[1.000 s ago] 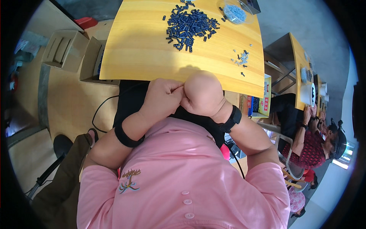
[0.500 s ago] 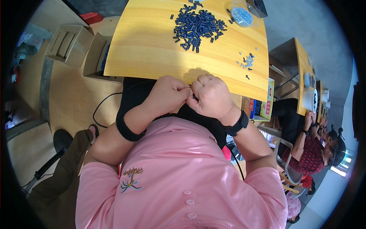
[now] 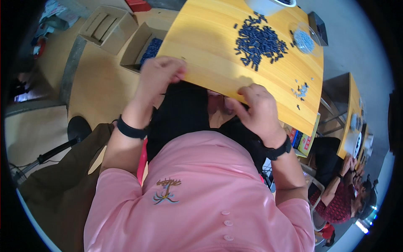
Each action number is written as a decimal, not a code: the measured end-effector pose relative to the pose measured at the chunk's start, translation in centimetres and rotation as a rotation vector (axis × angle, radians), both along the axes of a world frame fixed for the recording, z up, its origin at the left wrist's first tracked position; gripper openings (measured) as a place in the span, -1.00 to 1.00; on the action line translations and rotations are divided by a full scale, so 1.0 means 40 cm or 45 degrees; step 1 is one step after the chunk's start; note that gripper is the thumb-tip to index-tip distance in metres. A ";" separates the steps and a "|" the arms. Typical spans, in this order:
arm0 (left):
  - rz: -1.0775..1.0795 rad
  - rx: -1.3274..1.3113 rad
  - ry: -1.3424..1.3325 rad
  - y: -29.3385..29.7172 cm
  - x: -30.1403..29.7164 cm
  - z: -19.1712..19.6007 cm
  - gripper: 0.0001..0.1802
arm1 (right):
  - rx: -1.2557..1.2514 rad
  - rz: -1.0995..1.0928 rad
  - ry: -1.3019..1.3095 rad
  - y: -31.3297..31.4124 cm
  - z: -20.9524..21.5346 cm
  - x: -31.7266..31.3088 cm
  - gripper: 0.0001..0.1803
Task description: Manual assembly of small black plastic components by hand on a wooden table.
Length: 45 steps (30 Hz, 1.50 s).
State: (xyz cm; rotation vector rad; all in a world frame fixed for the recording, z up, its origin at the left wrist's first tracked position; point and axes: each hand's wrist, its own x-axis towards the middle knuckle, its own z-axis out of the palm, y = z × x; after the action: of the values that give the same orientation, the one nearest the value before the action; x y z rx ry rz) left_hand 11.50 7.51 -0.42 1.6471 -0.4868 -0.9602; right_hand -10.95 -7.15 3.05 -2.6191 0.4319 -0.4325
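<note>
My left hand (image 3: 161, 73) is off the near left edge of the wooden table (image 3: 205, 50), close to a cardboard box (image 3: 133, 47) holding dark pieces (image 3: 152, 51). Its fingers are bent and smeared by motion, so I cannot tell whether anything is in them. Over the near edge, my right hand (image 3: 262, 110) has its thumb and fingers apart with nothing visible between them. Beyond it lies a heap of small black cylindrical parts (image 3: 261, 42). A scatter of small silvery and black bits (image 3: 301, 90) is on the table's right side.
A clear bowl of light blue pieces (image 3: 303, 41) and a white container (image 3: 268, 6) stand on the far part of the table. Another cardboard box (image 3: 108, 27) is on the floor at left. A colourful box (image 3: 305, 143) sits below the table's right corner. Other people work at right.
My hands were together at the table's near edge, fingers pinched; now they are apart. The left has gone left toward the cardboard box and the right has opened. The view has shifted left.
</note>
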 end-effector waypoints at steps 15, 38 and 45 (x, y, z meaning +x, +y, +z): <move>0.978 -0.066 0.275 0.109 0.280 -0.258 -0.74 | -0.009 -0.286 0.181 -0.024 -0.074 -0.087 -0.85; -0.200 -0.246 0.334 -0.133 -0.238 -0.039 -0.77 | 0.147 -0.791 0.249 -0.164 -0.087 0.035 -0.76; -0.209 -0.210 0.344 -0.142 -0.241 -0.041 -0.78 | 0.011 -0.771 0.155 -0.167 -0.112 0.046 -0.80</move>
State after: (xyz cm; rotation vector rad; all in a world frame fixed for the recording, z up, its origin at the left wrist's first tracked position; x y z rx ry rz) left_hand 1.87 1.84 -2.07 1.3208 -0.5071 -1.2112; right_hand -9.10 -13.84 -1.45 -2.4718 1.2728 -0.4527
